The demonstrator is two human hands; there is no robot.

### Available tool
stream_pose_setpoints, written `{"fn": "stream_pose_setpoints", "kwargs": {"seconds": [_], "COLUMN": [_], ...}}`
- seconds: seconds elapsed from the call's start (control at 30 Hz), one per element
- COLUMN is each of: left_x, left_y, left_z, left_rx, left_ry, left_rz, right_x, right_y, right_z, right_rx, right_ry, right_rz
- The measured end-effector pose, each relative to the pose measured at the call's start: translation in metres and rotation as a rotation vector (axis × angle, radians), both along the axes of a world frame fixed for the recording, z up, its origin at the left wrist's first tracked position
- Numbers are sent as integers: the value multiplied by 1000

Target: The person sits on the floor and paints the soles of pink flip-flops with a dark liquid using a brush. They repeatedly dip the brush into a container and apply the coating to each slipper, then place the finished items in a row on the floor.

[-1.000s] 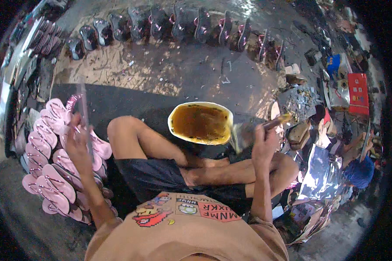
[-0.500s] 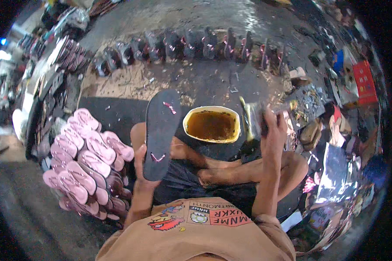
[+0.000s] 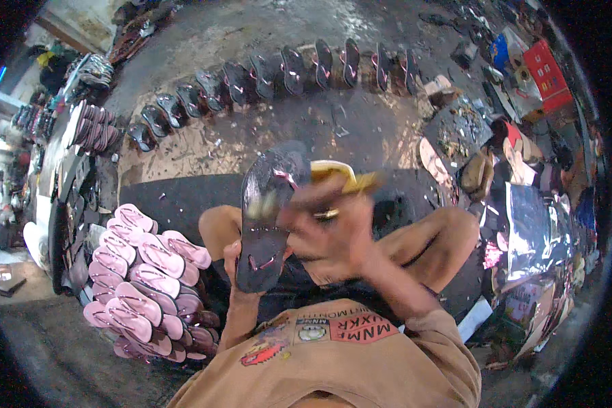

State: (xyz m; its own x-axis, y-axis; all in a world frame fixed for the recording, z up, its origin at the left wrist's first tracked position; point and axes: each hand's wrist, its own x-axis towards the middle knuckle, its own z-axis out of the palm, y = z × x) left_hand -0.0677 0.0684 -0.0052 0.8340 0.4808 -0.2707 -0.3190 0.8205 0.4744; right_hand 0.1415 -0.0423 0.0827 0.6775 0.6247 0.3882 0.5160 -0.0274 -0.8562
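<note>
My left hand is closed around the heel end of a dark flip-flop sole, held upright with its underside toward me. Pink strap ends show on it near the toe and the heel. The toe half has a wet shine. My right hand, smeared by motion, is across the middle of the sole with a brush; a yellow handle sticks out to the right and pale bristles blur against the sole. Behind that hand, a pale tub is mostly hidden.
A pile of pink flip-flops lies at my left. Several dark soles with pink straps stand in a curved row at the far side. Scraps, a shiny plastic sheet and a red box crowd the right.
My right hand with the brush has swung left from beside the tub onto the sole. The sole's toe half has turned from matte to shiny. My view has shifted slightly.
</note>
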Motion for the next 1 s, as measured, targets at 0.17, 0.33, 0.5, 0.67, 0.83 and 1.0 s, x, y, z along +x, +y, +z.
{"fn": "stream_pose_setpoints", "kwargs": {"seconds": [0.17,0.33,0.5,0.67,0.83,1.0], "left_x": [-7,0,23,42,61,66], "left_y": [-9,-23,0,-1,-3,-3], "left_z": [3,-8,3,-5,7,5], "left_rx": [-94,837,-167,-263,-178,-67], "left_ry": [-99,382,-215,108,-104,-138], "left_rz": [-118,-183,-169,79,-6,-8], "right_x": [38,79,-34,-22,-37,-39], "right_y": [-4,-9,-33,-30,-19,-29], "right_z": [38,18,-3,-6,9,19], "right_rx": [212,21,18,-106,99,36], "right_ry": [79,-11,260,238,326,346], "right_rz": [-231,-287,222,203,175,-1]}}
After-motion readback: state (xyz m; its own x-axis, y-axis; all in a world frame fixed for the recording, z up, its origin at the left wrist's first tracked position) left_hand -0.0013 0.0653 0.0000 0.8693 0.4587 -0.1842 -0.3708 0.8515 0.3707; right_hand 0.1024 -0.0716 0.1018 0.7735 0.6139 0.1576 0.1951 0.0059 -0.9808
